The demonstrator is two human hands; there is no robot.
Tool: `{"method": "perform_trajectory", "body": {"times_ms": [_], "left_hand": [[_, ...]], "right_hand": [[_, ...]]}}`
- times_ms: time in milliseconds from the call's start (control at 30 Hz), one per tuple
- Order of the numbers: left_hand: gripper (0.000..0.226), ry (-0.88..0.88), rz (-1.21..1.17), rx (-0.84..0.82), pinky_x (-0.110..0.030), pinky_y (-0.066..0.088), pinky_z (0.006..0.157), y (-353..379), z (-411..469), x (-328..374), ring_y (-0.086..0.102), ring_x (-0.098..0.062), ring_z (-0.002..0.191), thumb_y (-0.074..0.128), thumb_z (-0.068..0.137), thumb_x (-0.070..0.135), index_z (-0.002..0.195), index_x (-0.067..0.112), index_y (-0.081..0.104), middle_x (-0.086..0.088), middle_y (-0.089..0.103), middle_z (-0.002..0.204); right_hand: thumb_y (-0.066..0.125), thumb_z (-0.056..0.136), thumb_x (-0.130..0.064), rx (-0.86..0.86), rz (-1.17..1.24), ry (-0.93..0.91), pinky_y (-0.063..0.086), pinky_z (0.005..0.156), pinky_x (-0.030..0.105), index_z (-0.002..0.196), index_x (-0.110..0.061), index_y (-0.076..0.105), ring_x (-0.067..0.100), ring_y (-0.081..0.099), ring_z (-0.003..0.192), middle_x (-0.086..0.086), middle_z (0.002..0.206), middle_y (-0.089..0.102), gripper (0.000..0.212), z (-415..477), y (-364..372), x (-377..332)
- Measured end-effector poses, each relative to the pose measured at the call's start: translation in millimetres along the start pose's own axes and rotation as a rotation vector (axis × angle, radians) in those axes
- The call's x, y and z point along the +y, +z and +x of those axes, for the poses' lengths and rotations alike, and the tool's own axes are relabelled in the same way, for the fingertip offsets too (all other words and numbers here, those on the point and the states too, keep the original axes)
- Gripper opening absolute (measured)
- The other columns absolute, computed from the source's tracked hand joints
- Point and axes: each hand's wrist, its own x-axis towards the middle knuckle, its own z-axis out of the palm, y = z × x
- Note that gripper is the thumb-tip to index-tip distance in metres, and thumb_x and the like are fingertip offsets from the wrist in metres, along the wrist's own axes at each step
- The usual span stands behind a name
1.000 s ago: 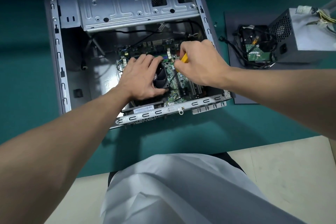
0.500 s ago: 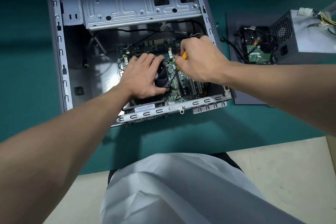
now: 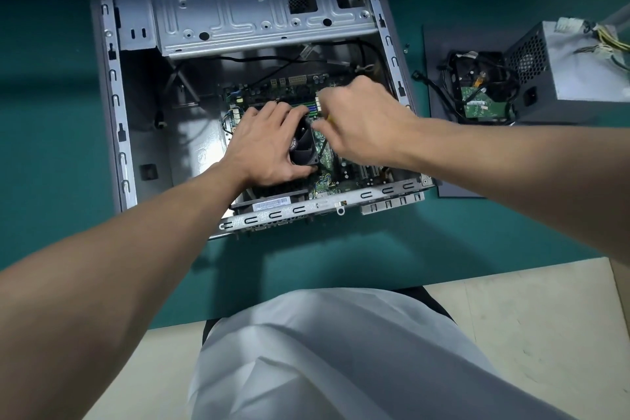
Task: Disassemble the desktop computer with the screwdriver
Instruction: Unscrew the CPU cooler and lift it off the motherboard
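Your left fingers are curled over the far edge of the black cooler fan, with the thumb hooked under its near edge, so your left hand grips the fan from above. Just beside it, your right hand is closed round the screwdriver. Only a sliver of its yellow handle shows between your fingers, and the shaft is too blurred to trace down to its tip. The two hands are nearly touching over the fan.

Under them lies the green motherboard, flat in the bottom of the desktop computer, whose open case lies on its side on the green table. The silver drive cage spans the far end of the case, and black cables run between it and the board.

To your right, on a dark panel well apart from the case, sit a bare hard drive wrapped in black cables and, touching them, the grey power supply. A white garment covers your lap at the near edge.
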Motion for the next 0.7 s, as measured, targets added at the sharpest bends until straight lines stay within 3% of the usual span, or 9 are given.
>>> {"method": "perform_trajectory", "body": {"times_ms": [67,167,233,400,467,567,633,700], "left_hand": [[0.091,-0.001,-0.010,0.026,-0.045,0.034,0.093,0,0,1,0.042,-0.027,0.107,0.054,0.069,0.076,0.131,0.013,0.033,-0.008,0.049,0.119],[0.088,0.005,-0.026,0.045,-0.045,0.034,0.092,0,-1,0,0.043,-0.027,0.105,0.057,0.070,0.075,0.127,0.012,0.035,-0.009,0.050,0.116],[0.089,0.005,-0.029,0.036,-0.046,0.034,0.093,0,-1,0,0.042,-0.026,0.105,0.057,0.070,0.074,0.129,0.012,0.035,-0.009,0.049,0.116],[0.093,-0.008,-0.041,-0.008,-0.046,0.032,0.098,0,0,-1,0.039,-0.025,0.109,0.055,0.071,0.074,0.137,0.013,0.032,-0.007,0.046,0.119],[0.092,-0.008,-0.033,-0.010,-0.046,0.032,0.097,0,1,-2,0.039,-0.024,0.108,0.054,0.071,0.075,0.135,0.013,0.034,-0.007,0.046,0.119],[0.090,-0.005,-0.044,-0.027,-0.046,0.032,0.098,1,1,-2,0.039,-0.024,0.110,0.052,0.070,0.077,0.134,0.016,0.036,-0.006,0.046,0.120],[0.090,0.004,-0.064,-0.010,-0.046,0.031,0.100,2,1,-3,0.039,-0.025,0.112,0.055,0.070,0.076,0.135,0.018,0.032,-0.008,0.047,0.124],[0.093,0.015,-0.063,0.005,-0.046,0.032,0.098,2,0,-3,0.040,-0.025,0.110,0.055,0.070,0.076,0.136,0.015,0.030,-0.009,0.047,0.123]], "right_hand": [[0.057,0.092,-0.019,-0.076,-0.105,-0.145,0.039,0.059,0.034,0.073,-0.012,0.043,0.032,0.047,0.068,0.009,0.074,0.044,0.024,2,-7,-2],[0.059,0.088,-0.005,-0.166,-0.238,-0.312,0.046,0.060,0.036,0.075,-0.005,0.054,0.030,0.056,0.071,0.009,0.077,0.050,0.014,7,-14,-2],[0.057,0.088,0.000,-0.224,-0.296,-0.442,0.048,0.063,0.035,0.081,-0.002,0.057,0.028,0.058,0.074,0.007,0.080,0.050,0.008,7,-17,1],[0.049,0.092,-0.001,-0.346,-0.346,-0.665,0.046,0.068,0.031,0.078,-0.013,0.046,0.026,0.058,0.081,0.001,0.082,0.049,0.019,16,-30,4],[0.052,0.095,-0.012,-0.382,-0.366,-0.595,0.045,0.062,0.030,0.081,-0.009,0.053,0.025,0.058,0.076,0.004,0.082,0.056,0.014,20,-32,1],[0.045,0.099,-0.044,-0.390,-0.321,-0.265,0.033,0.045,0.025,0.069,-0.012,0.049,0.016,0.051,0.055,0.002,0.063,0.050,0.044,30,-29,-8],[0.039,0.101,-0.042,-0.440,-0.312,-0.076,0.035,0.049,0.026,0.067,-0.012,0.050,0.020,0.053,0.057,0.005,0.064,0.054,0.047,39,-30,-14],[0.049,0.097,-0.026,-0.430,-0.297,-0.061,0.042,0.061,0.032,0.076,-0.007,0.055,0.024,0.052,0.067,0.005,0.073,0.054,0.029,40,-35,-16]]}}
